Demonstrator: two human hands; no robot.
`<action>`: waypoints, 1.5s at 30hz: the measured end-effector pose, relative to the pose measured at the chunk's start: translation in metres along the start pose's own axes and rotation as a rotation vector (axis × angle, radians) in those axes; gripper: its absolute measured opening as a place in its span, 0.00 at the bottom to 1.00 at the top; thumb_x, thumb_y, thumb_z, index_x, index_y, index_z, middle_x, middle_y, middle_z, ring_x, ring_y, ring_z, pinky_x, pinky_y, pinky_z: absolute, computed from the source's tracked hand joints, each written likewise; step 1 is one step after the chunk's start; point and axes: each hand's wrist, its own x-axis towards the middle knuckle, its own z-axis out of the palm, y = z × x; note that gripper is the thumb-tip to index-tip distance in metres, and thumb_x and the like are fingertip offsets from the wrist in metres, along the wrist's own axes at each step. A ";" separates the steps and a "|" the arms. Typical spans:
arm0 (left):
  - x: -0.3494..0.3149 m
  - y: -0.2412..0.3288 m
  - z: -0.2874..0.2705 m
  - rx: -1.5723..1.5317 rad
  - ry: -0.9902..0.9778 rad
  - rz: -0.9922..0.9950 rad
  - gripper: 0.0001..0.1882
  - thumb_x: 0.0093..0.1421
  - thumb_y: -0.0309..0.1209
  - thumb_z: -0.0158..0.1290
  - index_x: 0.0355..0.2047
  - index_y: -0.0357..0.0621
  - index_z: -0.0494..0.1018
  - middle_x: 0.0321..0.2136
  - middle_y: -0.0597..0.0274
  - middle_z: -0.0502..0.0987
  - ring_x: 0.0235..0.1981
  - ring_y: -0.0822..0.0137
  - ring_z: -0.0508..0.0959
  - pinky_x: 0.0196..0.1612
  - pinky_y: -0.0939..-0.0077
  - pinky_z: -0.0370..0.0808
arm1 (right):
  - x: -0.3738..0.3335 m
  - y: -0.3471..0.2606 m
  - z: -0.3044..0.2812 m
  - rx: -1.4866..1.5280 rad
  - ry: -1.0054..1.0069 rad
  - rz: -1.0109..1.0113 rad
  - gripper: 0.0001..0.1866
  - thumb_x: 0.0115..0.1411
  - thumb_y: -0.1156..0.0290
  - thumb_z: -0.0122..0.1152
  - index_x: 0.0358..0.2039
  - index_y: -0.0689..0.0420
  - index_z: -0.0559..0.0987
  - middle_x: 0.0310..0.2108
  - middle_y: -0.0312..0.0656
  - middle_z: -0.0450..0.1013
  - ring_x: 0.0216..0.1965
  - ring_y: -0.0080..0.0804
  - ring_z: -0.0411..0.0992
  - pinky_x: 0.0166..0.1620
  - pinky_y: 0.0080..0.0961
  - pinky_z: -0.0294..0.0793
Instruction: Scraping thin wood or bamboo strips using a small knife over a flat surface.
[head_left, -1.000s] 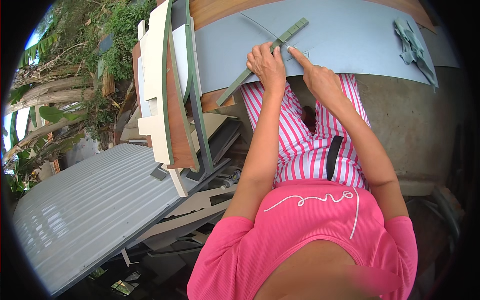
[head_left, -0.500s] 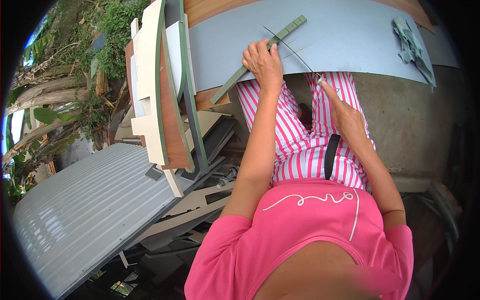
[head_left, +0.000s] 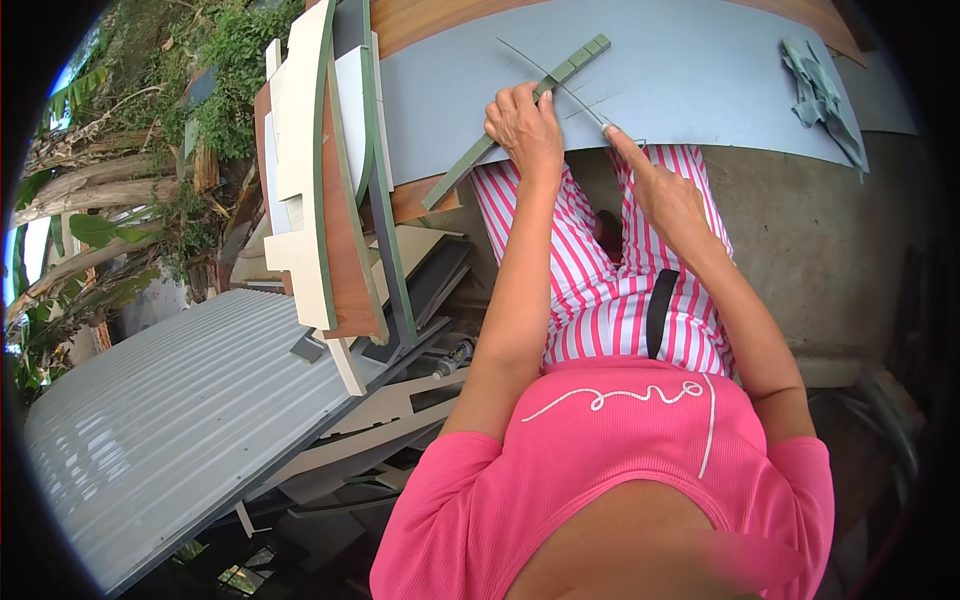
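A long narrow green strip (head_left: 466, 166) lies slantwise over the near edge of a blue-grey tabletop (head_left: 700, 75), with crosswise lines marked or cut along its far end. My left hand (head_left: 524, 125) is closed over its middle and presses it to the table. My right hand (head_left: 672, 200) grips the handle of a thin-bladed handsaw (head_left: 581, 102), index finger stretched along it. The blade crosses the strip just beyond my left fingers, its tip out past the far side. Whether the blade sits in a groove is too small to tell.
A crumpled grey-green cloth (head_left: 822, 95) lies at the table's right end. Cream, brown and green boards (head_left: 305, 150) stand stacked at the left. Below them are a corrugated grey sheet (head_left: 170, 410), offcuts and a tube (head_left: 455, 356). My striped trousers (head_left: 590, 300) are under the table edge.
My right hand has pushed the saw forward and left, so more of the blade sticks out beyond the strip. The left hand and the strip have stayed in place.
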 end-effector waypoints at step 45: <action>-0.003 -0.003 0.003 0.009 0.011 0.005 0.12 0.55 0.32 0.60 0.40 0.48 0.74 0.38 0.61 0.71 0.43 0.56 0.68 0.47 0.61 0.62 | 0.019 -0.006 0.008 0.134 0.034 -0.025 0.36 0.59 0.77 0.49 0.66 0.35 0.57 0.16 0.49 0.71 0.17 0.48 0.72 0.22 0.44 0.71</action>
